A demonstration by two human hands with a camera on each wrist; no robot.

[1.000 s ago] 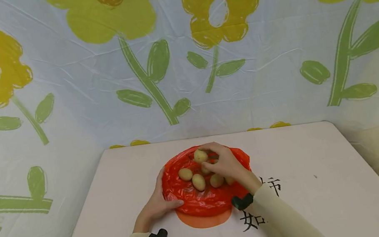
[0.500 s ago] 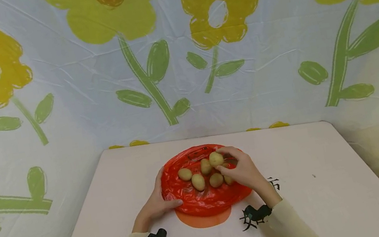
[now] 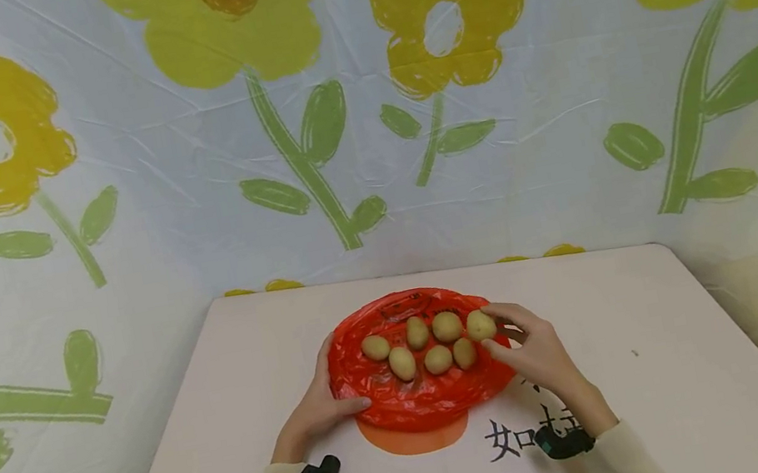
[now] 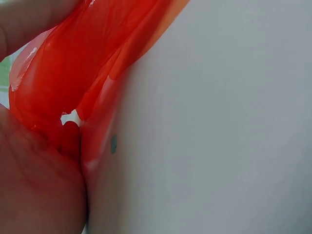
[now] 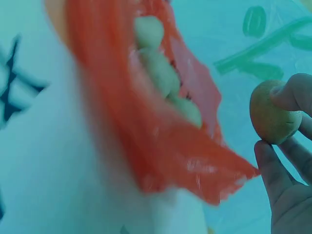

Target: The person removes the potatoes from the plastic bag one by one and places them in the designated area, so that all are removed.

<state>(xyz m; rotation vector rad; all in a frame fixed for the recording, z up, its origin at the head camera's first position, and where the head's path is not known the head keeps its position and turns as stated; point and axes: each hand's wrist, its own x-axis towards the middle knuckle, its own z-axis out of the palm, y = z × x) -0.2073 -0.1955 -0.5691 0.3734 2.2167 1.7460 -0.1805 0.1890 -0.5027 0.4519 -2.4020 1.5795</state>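
Note:
A red plastic bag (image 3: 417,411) lies spread with its rim rolled into a ring, and several small potatoes (image 3: 402,363) sit inside it. At the bag's left side my left hand (image 3: 319,412) holds the rim, thumb over the near edge and fingers along the outside. The left wrist view has the red plastic (image 4: 63,68) between thumb and palm. My right hand (image 3: 539,348) pinches one potato (image 3: 481,325) above the bag's right side. In the right wrist view that potato (image 5: 270,112) is between thumb and fingertips, beyond the bag's edge (image 5: 195,165).
The bag rests on a pale table (image 3: 674,354) printed with an orange shape (image 3: 414,437) and black characters (image 3: 509,437). A cloth with yellow flowers (image 3: 448,4) hangs behind the table and at both sides. Dark bands (image 3: 320,472) circle both wrists.
My right hand has carried the pinched potato from the bag's far middle to its right side, uncovering the other potatoes. The left hand has kept its place at the rim.

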